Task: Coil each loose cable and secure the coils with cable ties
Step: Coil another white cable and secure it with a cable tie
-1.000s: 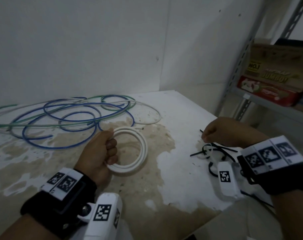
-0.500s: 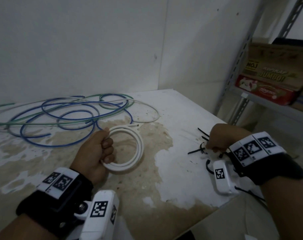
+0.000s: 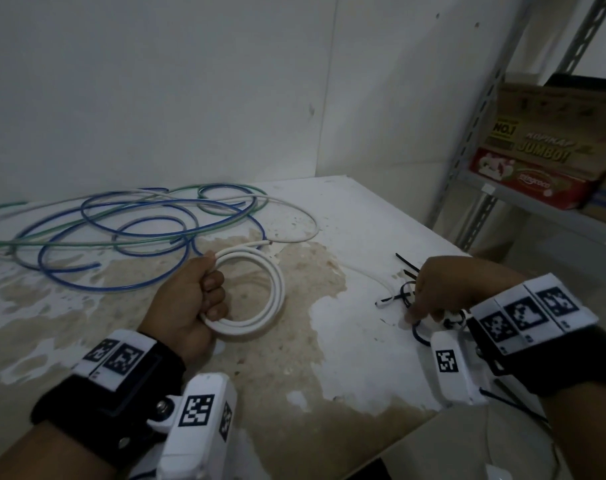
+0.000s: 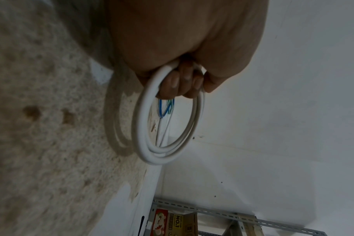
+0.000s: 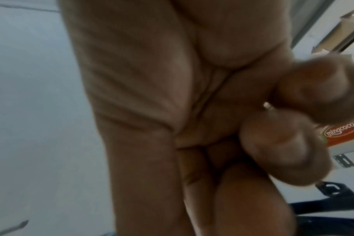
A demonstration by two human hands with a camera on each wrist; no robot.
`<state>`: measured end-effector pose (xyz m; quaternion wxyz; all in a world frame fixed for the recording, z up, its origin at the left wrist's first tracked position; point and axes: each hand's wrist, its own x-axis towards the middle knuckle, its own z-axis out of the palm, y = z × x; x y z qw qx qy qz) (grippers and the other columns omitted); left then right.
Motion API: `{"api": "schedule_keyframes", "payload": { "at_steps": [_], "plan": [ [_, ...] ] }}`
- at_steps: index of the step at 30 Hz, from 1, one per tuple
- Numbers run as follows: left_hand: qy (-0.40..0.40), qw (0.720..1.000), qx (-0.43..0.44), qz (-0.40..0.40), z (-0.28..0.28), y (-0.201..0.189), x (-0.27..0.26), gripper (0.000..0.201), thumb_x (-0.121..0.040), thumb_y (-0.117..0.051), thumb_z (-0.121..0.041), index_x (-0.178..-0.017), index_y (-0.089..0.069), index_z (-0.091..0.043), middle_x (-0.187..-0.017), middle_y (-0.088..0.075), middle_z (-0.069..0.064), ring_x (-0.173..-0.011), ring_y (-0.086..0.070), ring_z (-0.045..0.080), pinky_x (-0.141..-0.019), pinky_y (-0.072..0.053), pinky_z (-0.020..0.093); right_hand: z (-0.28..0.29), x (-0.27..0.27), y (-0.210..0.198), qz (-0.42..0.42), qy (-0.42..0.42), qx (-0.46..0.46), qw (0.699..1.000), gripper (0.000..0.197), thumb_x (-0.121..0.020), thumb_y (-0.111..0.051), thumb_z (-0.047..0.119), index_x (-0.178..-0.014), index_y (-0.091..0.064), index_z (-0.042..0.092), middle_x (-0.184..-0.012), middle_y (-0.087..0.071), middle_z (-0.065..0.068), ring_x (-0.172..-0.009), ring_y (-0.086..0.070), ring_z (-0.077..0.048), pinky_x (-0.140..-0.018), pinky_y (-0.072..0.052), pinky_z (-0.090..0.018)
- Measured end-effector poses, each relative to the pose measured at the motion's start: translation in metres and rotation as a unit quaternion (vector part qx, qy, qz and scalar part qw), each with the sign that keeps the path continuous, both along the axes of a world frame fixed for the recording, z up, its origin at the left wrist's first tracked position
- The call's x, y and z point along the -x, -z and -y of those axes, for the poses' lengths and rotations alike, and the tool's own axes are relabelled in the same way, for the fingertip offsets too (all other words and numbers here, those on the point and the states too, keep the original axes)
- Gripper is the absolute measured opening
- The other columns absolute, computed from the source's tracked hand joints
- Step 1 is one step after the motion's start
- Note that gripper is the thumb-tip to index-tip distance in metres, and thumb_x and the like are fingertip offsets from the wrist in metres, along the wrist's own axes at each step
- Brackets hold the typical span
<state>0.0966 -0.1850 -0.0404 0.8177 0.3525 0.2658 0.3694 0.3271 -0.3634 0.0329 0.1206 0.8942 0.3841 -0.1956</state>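
Left hand (image 3: pixel 187 303) is fisted round one side of the white coil (image 3: pixel 260 292); fingers (image 4: pixel 178 86) curl through the ring from inside and the thumb closes over the outer edge, so the hand is clamped on the coil. The coil has about three turns, with most of the ring sticking out past the fingertips, away from the wrist. In the left wrist view the ring hangs clear beyond the knuckles, and its shadow falls on the table (image 3: pixel 346 358) just beside it. One cut end of the coil pokes out above the thumb side of the fist.

Right hand (image 3: pixel 443 292) sits well apart from the coil, knuckles up, over a small pile of black ties (image 3: pixel 403 268) with fingers curled down into them. The right wrist view is blurred: thumb and forefinger (image 5: pixel 283 153) are pressed together on something thin with a small pale tip showing between them. Cannot tell for certain what it is. More ties lie under and just beyond this hand's fingertips.

Loose blue, green and grey cables (image 3: pixel 128 226) sprawl beyond the left fist, not touching it. A shelf (image 3: pixel 537 209) with boxes stands beyond the right hand.
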Motion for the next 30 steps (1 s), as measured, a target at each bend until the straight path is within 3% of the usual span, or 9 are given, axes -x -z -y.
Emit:
{"api": "schedule_keyframes", "payload": {
  "at_steps": [3,7,9,13,16,20,23,27,30],
  "plan": [
    [0.004,1.000,-0.006,0.008,0.001,0.000,0.000,0.030,-0.102,-0.035,-0.021,-0.072,-0.035,-0.020,-0.049,-0.029,-0.007,-0.030,-0.022,0.004,-0.029,-0.020,0.015,0.003,0.001,0.011,0.026,-0.013,0.049,0.998,0.051,-0.071,-0.075,0.046,-0.035,-0.057,0.016,-0.036,-0.053,0.010,-0.047,-0.050,-0.007,-0.063,-0.046,-0.022],
    [0.001,1.000,-0.022,0.020,0.004,-0.001,-0.001,0.028,-0.102,-0.034,-0.018,-0.074,-0.037,-0.020,-0.048,-0.032,-0.007,-0.031,-0.024,0.003,-0.030,-0.023,0.013,0.005,-0.001,0.017,0.041,-0.029,0.075,0.996,0.047,-0.070,-0.071,0.037,-0.029,-0.056,0.020,-0.033,-0.050,0.009,-0.046,-0.049,-0.007,-0.067,-0.049,-0.025],
    [-0.010,0.999,-0.038,0.017,0.005,-0.001,-0.001,0.028,-0.102,-0.035,-0.016,-0.075,-0.038,-0.020,-0.049,-0.032,-0.007,-0.031,-0.024,0.003,-0.031,-0.024,0.013,0.006,0.006,0.012,0.045,-0.030,0.073,0.996,0.039,-0.071,-0.068,0.030,-0.036,-0.057,0.016,-0.038,-0.051,0.007,-0.049,-0.049,-0.010,-0.061,-0.043,-0.022],
    [-0.039,0.998,-0.055,0.004,0.003,0.000,-0.002,0.024,-0.103,-0.036,-0.015,-0.078,-0.040,-0.018,-0.051,-0.033,-0.006,-0.033,-0.026,0.004,-0.033,-0.027,0.015,0.016,0.028,-0.025,0.063,-0.037,0.002,0.997,0.020,-0.089,-0.054,0.025,-0.087,-0.065,0.008,-0.069,-0.052,0.002,-0.055,-0.043,-0.007,-0.048,-0.034,-0.017],
    [-0.059,0.997,-0.051,0.005,-0.002,0.000,0.001,0.022,-0.103,-0.036,-0.016,-0.082,-0.042,-0.017,-0.052,-0.034,-0.006,-0.034,-0.028,0.004,-0.034,-0.030,0.015,0.021,0.038,-0.058,0.048,-0.005,-0.157,0.986,0.021,-0.093,-0.053,0.026,-0.085,-0.063,0.008,-0.068,-0.055,0.000,-0.056,-0.050,-0.011,-0.044,-0.037,-0.019],
    [-0.077,0.996,-0.049,0.003,-0.008,-0.002,0.005,0.020,-0.103,-0.037,-0.016,-0.084,-0.045,-0.017,-0.054,-0.033,-0.005,-0.033,-0.026,0.004,-0.033,-0.027,0.014,0.005,0.045,-0.068,-0.028,-0.038,-0.421,0.906,0.018,-0.093,-0.054,0.023,-0.079,-0.060,0.013,-0.065,-0.064,-0.006,-0.053,-0.060,-0.018,-0.051,-0.047,-0.026],
    [-0.089,0.995,-0.033,0.016,-0.012,-0.004,0.009,0.021,-0.103,-0.036,-0.021,-0.085,-0.045,-0.018,-0.054,-0.034,-0.005,-0.034,-0.025,0.006,-0.034,-0.026,0.014,-0.028,0.063,-0.056,-0.245,-0.044,-0.562,0.789,0.020,-0.093,-0.053,0.010,-0.075,-0.059,0.006,-0.068,-0.067,-0.011,-0.062,-0.065,-0.024,-0.066,-0.056,-0.039],
    [-0.119,0.992,-0.030,0.024,-0.019,-0.006,0.016,0.023,-0.104,-0.031,-0.026,-0.089,-0.045,-0.016,-0.055,-0.034,-0.004,-0.034,-0.025,0.006,-0.035,-0.025,0.016,-0.075,0.093,-0.028,-0.460,-0.016,-0.595,0.659,0.026,-0.093,-0.043,-0.003,-0.069,-0.053,0.002,-0.064,-0.057,-0.013,-0.051,-0.055,-0.017,-0.053,-0.053,-0.027],
    [-0.143,0.989,-0.040,0.015,-0.025,-0.007,0.020,0.021,-0.104,-0.031,-0.021,-0.089,-0.044,-0.016,-0.055,-0.035,-0.004,-0.034,-0.024,0.006,-0.036,-0.023,0.017,-0.103,0.111,-0.006,-0.515,-0.011,-0.569,0.640,0.024,-0.093,-0.041,-0.003,-0.072,-0.051,0.001,-0.060,-0.055,-0.010,-0.048,-0.053,-0.016,-0.051,-0.050,-0.028]
  ]
}}
